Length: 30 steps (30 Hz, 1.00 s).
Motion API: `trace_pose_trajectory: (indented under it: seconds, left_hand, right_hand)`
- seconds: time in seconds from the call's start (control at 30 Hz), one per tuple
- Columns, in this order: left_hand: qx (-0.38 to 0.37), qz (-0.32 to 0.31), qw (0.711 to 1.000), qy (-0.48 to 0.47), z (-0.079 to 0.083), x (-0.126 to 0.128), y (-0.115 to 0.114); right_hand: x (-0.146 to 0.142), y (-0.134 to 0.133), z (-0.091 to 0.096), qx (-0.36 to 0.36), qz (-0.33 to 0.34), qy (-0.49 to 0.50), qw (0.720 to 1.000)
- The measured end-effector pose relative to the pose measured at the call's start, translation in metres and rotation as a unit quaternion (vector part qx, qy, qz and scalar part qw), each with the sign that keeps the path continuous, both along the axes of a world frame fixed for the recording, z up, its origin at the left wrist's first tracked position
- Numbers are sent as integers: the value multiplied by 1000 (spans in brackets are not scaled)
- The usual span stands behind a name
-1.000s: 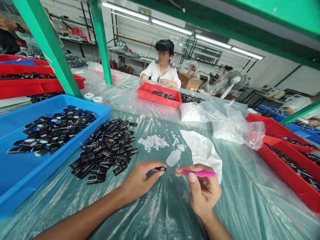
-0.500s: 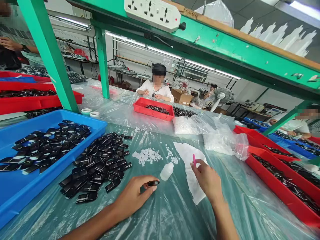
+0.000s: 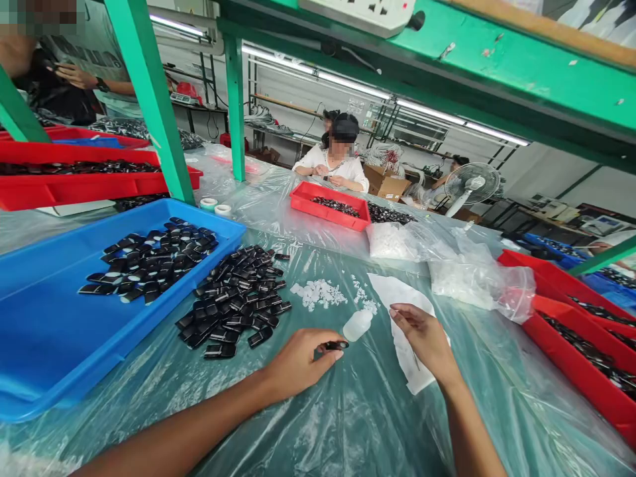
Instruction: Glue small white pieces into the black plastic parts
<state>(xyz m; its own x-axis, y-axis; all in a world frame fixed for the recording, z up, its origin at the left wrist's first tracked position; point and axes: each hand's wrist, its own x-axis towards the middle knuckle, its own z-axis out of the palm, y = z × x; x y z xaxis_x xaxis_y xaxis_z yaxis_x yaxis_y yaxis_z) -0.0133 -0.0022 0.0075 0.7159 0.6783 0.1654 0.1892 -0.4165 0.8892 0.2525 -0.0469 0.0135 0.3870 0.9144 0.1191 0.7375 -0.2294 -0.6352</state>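
Black piece [image 3: 336, 345] pinched in left hand [image 3: 298, 361] grip; right hand [image 3: 424, 338] grip curled, load untellable; loose pile [image 3: 233, 305] mid-frame seemingly unworked; more in blue tray [image 3: 44, 331] left.

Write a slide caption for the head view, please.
Left hand pinches a small black part beside a white bottle; right hand on a white sheet.

Single head-worn cam, wide-angle, looks fwd & down across the plastic-covered table [image 3: 348, 424] from its near edge. It sits close over the work: left hand [image 3: 298, 361] and right hand [image 3: 426, 338] enter from the bottom edge, near enough to show the small black part [image 3: 336, 345] pinched in the left. Blue tray [image 3: 44, 331] fills the left side, red tray [image 3: 566, 351] the right, green beam [image 3: 497, 59] runs overhead, and a co-worker [image 3: 338, 159] faces the cam from the far side.
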Motion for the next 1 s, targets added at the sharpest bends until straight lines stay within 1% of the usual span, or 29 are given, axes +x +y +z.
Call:
trace_pose_trajectory:
  seconds: [0.13,0.2,0.27,0.33,0.4,0.5,0.57,0.63,0.77,0.87,1.0]
  left_hand:
    - [14,-15,1000,2,-2,-1,-2]
    - [38,-34,999,7,-5,-3,-4]
    - [77,-60,995,14,-8,-4,-7]
    - [109,-84,990,23,-10,-6,-8]
    - [128,-95,987,30,-12,-7,-7]
    - [152,-85,984,30,-16,-7,-4]
    - [168,-79,982,30,-22,-4,-2]
    - [185,-85,979,33,-29,-1,-1]
    - [202,-109,973,30,-40,6,3]
    - [210,-122,970,20,-45,8,7]
    - [209,-142,967,3,-53,7,13]
  right_hand:
    - [-6,3,13,-22,71,27,997]
    - [-4,10,17,-34,98,30,994]
    - [-1,24,18,-36,128,32,991]
    - [0,41,13,-32,157,32,987]
    - [-2,58,3,-33,178,28,983]
    - [-5,78,-13,-40,212,20,976]
    - [-4,86,-20,-51,229,12,972]
    - [0,94,-22,-68,235,2,970]
    - [4,111,-17,-85,259,-16,962]
    - [-2,125,-14,-87,290,-24,953]
    - [-19,138,-16,-73,334,-31,939]
